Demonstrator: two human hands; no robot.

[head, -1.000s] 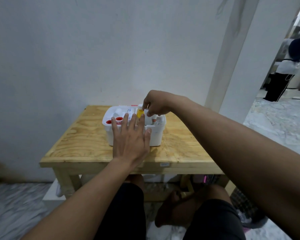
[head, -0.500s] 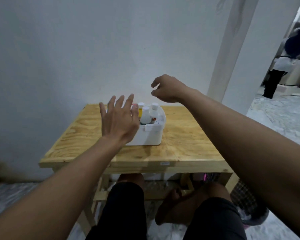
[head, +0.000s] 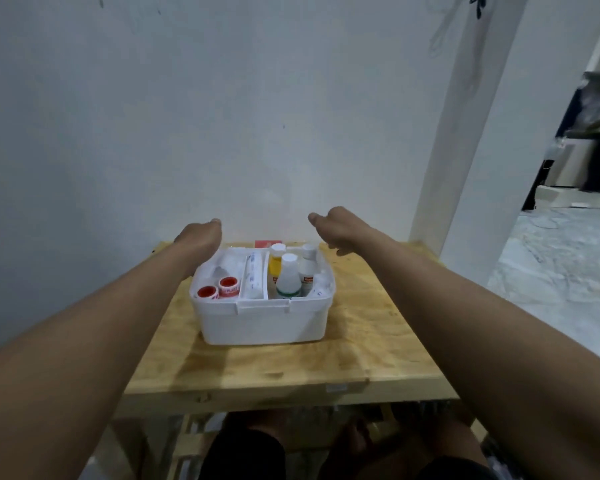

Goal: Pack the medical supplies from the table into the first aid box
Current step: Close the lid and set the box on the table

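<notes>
The white first aid box [head: 264, 323] stands open on the middle of the wooden table [head: 361, 327]. Its left compartment holds two red-and-white tape rolls [head: 219, 289]. A wrapped white pack [head: 253, 278] lies in the middle slot. On the right stand a yellow bottle [head: 275, 263] and two white bottles [head: 288, 277]. My left hand [head: 200, 235] reaches past the box's far left corner, fingers hidden. My right hand [head: 336, 226] hovers over the far right corner, fingers loosely bent down, nothing seen in it.
A small red-and-white piece [head: 264, 243] shows just behind the box against the white wall. A white pillar [head: 465, 133] rises at the table's right rear. My knees are under the table's front edge. A tiled floor opens to the right.
My right hand let go of the yellow bottle, which now stands in the box. Both hands lifted, then moved to the far corners of the box.
</notes>
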